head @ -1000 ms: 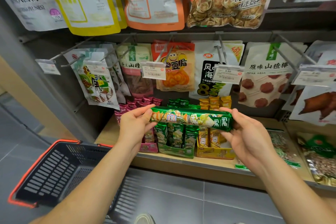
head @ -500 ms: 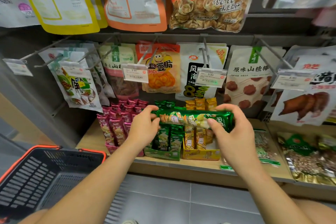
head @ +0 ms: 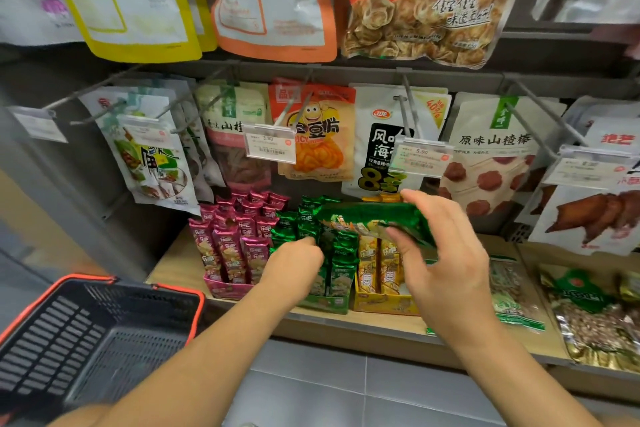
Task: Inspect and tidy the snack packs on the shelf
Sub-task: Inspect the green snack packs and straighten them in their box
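A long green snack pack (head: 367, 218) hangs level above the shelf's display boxes. My right hand (head: 446, 260) pinches its right end between thumb and fingers. My left hand (head: 294, 263) is off that pack and lower, its fingertips touching the upright green packs (head: 304, 222) in the green display box (head: 329, 303). Beside that box stand a pink box of pink packs (head: 235, 239) on the left and a yellow box of yellow packs (head: 381, 302) on the right, all on the wooden shelf (head: 173, 270).
A black shopping basket with an orange rim (head: 86, 340) hangs at the lower left, in front of the shelf. Snack bags hang from metal hooks with price tags (head: 270, 147) just above the boxes. Flat nut packs (head: 516, 291) lie on the shelf to the right.
My left hand has let go of the long green pack's left end and dropped to the standing green packs. My right hand alone now holds the pack, nearer the shelf.
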Available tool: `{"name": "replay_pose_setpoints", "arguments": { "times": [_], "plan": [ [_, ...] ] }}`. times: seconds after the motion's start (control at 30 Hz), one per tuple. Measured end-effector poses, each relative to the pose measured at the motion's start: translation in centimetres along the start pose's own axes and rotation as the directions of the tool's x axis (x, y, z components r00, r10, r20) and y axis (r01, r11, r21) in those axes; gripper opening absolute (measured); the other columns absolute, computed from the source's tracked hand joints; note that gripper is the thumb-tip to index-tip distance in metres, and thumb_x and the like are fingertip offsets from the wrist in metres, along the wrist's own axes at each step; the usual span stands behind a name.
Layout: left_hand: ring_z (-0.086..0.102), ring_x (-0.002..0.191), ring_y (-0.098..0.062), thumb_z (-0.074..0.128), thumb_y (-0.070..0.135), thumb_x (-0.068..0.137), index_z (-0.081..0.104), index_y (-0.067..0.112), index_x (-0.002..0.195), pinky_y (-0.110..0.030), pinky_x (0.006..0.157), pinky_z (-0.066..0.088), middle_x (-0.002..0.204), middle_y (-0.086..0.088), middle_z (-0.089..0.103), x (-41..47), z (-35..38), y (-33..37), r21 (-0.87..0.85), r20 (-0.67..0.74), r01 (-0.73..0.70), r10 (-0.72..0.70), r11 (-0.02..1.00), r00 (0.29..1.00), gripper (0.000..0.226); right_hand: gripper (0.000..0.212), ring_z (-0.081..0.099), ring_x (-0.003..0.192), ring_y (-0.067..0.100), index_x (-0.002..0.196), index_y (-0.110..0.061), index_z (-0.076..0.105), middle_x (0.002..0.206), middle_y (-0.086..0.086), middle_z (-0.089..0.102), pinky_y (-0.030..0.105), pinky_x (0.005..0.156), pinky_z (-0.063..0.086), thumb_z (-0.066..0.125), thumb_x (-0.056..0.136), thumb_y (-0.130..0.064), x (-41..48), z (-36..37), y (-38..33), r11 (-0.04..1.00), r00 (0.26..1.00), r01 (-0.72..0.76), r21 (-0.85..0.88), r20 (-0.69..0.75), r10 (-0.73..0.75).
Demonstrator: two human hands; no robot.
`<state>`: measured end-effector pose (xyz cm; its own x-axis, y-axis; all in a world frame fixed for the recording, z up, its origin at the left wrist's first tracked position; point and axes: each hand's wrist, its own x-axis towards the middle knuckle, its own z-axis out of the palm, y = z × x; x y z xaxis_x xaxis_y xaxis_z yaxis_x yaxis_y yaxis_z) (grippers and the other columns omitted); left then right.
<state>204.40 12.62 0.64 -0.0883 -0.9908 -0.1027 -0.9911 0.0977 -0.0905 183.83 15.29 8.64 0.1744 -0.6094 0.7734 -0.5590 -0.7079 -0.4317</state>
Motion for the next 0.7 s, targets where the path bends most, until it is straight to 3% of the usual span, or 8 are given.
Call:
{"name": "replay_pose_setpoints", "arguments": {
  "times": [0.1, 0.2, 0.3, 0.4, 0.57, 0.7],
  "plan": [
    [0.058, 0.107, -0.031, 0.056, 0.007, 0.093, 0.066, 0.012, 0.117, -0.042, 0.084, 0.052, 0.115, -0.006, 0.057, -0.4, 0.1, -0.3, -0.013, -0.026, -0.035, 0.034, 0.999, 0.999, 0.026, 0.041, 0.059, 0.099, 0.014, 0.119, -0.001, 0.061, 0.106, 0.009, 0.066, 0.019, 0.089, 0.047, 0.075, 0.081, -0.009, 1.5, 1.2, -0.3, 1.000, 0.999, 0.014, 0.010, 0.029, -0.015],
    [0.041, 0.116, -0.029, 0.057, 0.018, 0.094, 0.068, 0.020, 0.117, -0.040, 0.085, 0.040, 0.124, -0.005, 0.053, -0.7, 0.4, -0.7, 0.045, -0.123, -0.072, 0.077, 0.996, 0.989, 0.025, 0.039, 0.059, 0.100, 0.015, 0.116, -0.001, 0.063, 0.106, 0.010, 0.069, 0.022, 0.088, 0.045, 0.077, 0.080, -0.007, 3.0, 3.0, -0.6, 0.999, 0.996, 0.040, -0.007, 0.080, -0.040],
    [0.021, 0.139, -0.032, 0.061, 0.022, 0.092, 0.065, 0.027, 0.124, -0.045, 0.106, 0.030, 0.152, -0.012, 0.033, -0.6, 0.8, -1.3, 0.000, -0.164, -0.092, 0.091, 0.996, 0.982, 0.033, 0.037, 0.062, 0.103, 0.019, 0.119, -0.004, 0.063, 0.110, 0.008, 0.068, 0.022, 0.090, 0.044, 0.074, 0.083, -0.007, 4.3, 4.4, -0.6, 1.000, 0.988, 0.015, 0.015, 0.155, -0.018],
    [0.004, 0.150, -0.029, 0.057, 0.026, 0.093, 0.053, 0.031, 0.136, -0.044, 0.119, 0.008, 0.162, -0.015, 0.014, -0.1, 0.8, -2.0, -0.025, -0.123, -0.098, 0.094, 0.995, 0.988, 0.044, 0.036, 0.061, 0.106, 0.017, 0.122, -0.008, 0.063, 0.113, 0.003, 0.067, 0.023, 0.092, 0.045, 0.070, 0.087, -0.010, 5.5, 5.3, -0.5, 0.999, 0.978, -0.032, 0.026, 0.208, 0.026],
    [0.005, 0.150, -0.027, 0.053, 0.025, 0.095, 0.030, 0.035, 0.147, -0.050, 0.120, 0.005, 0.162, -0.014, 0.015, 0.4, 0.7, -2.9, -0.003, -0.004, -0.090, 0.090, 0.996, 0.996, 0.058, 0.034, 0.060, 0.107, 0.018, 0.121, -0.006, 0.062, 0.114, 0.006, 0.066, 0.023, 0.091, 0.046, 0.069, 0.088, -0.009, 4.8, 6.2, -0.1, 1.000, 0.968, -0.002, -0.002, 0.249, 0.003],
    [0.012, 0.149, -0.029, 0.051, 0.022, 0.094, 0.032, 0.039, 0.145, -0.050, 0.120, 0.006, 0.160, -0.013, 0.022, 0.2, 0.4, -3.1, -0.010, -0.003, -0.079, 0.079, 0.997, 0.997, 0.058, 0.034, 0.061, 0.108, 0.021, 0.120, -0.006, 0.063, 0.115, 0.007, 0.066, 0.022, 0.091, 0.044, 0.069, 0.087, -0.009, 4.1, 6.1, 0.7, 0.999, 0.964, -0.038, -0.012, 0.262, 0.040]
  ]
}}
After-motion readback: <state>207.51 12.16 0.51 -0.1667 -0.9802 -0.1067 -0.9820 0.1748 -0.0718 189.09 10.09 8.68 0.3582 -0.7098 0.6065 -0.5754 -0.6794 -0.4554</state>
